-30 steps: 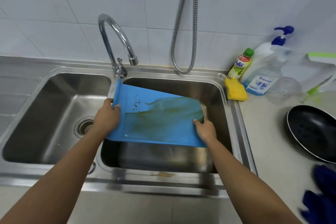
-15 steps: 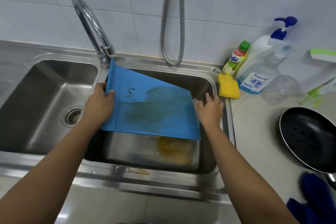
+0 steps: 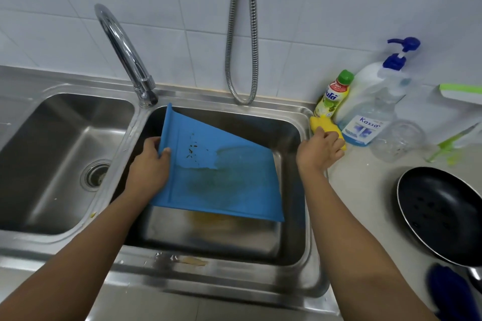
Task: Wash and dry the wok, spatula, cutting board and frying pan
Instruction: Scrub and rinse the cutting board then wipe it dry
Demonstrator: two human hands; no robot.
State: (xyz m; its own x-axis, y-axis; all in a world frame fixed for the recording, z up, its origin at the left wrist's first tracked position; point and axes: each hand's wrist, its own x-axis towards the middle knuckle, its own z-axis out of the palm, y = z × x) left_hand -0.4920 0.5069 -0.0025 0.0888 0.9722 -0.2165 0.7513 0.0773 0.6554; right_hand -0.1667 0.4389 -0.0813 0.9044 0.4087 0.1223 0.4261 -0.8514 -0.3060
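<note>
Leaving the frying pan (image 3: 440, 214) aside at the near right of the surface. Gripping the blue cutting board (image 3: 221, 177) with the left hand (image 3: 150, 167) alone, thumb over its left edge, holding it tilted above the right basin of the sink (image 3: 208, 268). Reaching farther with the right hand (image 3: 319, 151) onto the yellow sponge (image 3: 319, 122), fingers curling over it; not possible to tell if already gripping. Risking a slip here: holding a wet, soiled board by one edge only, probably letting it swing down and bang into the basin. Also risking to knock over the small bottle (image 3: 332, 94) just behind the sponge.
</note>
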